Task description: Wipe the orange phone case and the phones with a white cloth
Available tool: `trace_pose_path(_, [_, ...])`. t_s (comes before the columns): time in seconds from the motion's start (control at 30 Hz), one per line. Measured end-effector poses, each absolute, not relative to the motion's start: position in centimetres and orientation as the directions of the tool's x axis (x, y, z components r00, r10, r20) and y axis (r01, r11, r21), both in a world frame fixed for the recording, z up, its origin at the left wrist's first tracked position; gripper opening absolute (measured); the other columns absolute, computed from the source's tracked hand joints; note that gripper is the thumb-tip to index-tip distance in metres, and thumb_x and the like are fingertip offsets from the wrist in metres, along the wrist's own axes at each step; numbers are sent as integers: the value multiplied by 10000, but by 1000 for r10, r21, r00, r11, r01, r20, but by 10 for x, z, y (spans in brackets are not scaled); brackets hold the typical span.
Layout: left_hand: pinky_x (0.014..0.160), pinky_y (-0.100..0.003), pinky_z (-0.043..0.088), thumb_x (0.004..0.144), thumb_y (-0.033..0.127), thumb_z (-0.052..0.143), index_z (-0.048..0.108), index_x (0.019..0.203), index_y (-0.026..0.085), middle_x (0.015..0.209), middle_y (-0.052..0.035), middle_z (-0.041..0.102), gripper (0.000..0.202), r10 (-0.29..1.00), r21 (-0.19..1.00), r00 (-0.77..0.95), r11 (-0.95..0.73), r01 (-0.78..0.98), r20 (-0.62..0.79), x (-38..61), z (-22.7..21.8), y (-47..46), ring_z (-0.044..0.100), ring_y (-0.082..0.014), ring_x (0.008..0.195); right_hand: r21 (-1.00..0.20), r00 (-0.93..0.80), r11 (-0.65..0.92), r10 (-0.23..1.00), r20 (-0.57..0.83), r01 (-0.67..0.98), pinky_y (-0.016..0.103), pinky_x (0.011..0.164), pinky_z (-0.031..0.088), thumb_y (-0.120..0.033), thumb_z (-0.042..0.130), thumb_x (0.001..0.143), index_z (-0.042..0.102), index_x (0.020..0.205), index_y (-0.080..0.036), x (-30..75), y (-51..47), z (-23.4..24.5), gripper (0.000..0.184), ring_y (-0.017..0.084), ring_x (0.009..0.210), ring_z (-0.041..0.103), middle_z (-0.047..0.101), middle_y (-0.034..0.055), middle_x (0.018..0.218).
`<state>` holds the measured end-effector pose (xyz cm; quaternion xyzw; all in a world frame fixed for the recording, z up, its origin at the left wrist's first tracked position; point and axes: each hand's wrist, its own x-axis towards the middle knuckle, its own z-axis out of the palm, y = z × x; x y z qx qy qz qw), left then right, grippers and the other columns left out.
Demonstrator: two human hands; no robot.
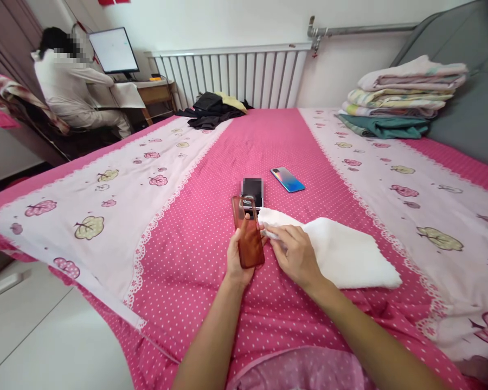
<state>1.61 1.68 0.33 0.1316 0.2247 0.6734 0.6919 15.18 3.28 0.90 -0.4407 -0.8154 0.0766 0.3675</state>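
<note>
A translucent reddish-brown phone case (251, 246) is held upright in my left hand (235, 259), whose fingers wrap behind it and show through. My right hand (295, 252) pinches a corner of a white cloth (350, 254) close to the case's right edge. The rest of the cloth lies on the bed to the right. Just behind the case is a small dark square object (252, 189) with a light edge, partly blurred out. Farther back, a blue shiny phone (288, 180) rests with its camera side up.
Pink dotted bedding (264, 141) covers the bed. Dark clothes (211, 108) lie at its far edge, and folded bedding (402, 97) is stacked at the right. A radiator (236, 78) stands behind. At the left, a person (65, 81) sits at a desk with a monitor (114, 51).
</note>
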Motion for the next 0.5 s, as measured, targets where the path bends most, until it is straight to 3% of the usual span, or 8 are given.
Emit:
trace_pose_path(0.17, [804, -250, 444, 851, 349, 466, 513, 1283, 210, 1015, -78, 677, 456, 989, 469, 14, 82, -879, -147, 16, 5, 16, 625, -142, 839, -474, -340, 612, 770, 539, 633, 352, 798, 409, -238, 475, 910, 603, 1046, -192, 144, 32, 12, 192, 227, 892, 564, 674, 75, 972])
trace_pose_path(0.33, [873, -279, 426, 848, 356, 463, 516, 1276, 204, 1006, -72, 674, 458, 992, 486, 13, 74, -871, -128, 18, 5, 17, 620, -153, 876, -454, -333, 606, 768, 547, 653, 329, 792, 424, -199, 458, 903, 637, 905, -190, 140, 38, 10, 180, 216, 865, 583, 676, 80, 884])
trace_pose_path(0.5, [932, -324, 405, 832, 357, 498, 483, 1305, 211, 1047, -78, 675, 495, 998, 496, 0, 34, -867, -70, 19, 3, 17, 617, -184, 979, -715, -134, 458, 877, 462, 528, 298, 766, 465, -238, 513, 858, 629, 886, -183, 139, 48, 14, 131, 201, 839, 637, 693, 67, 883])
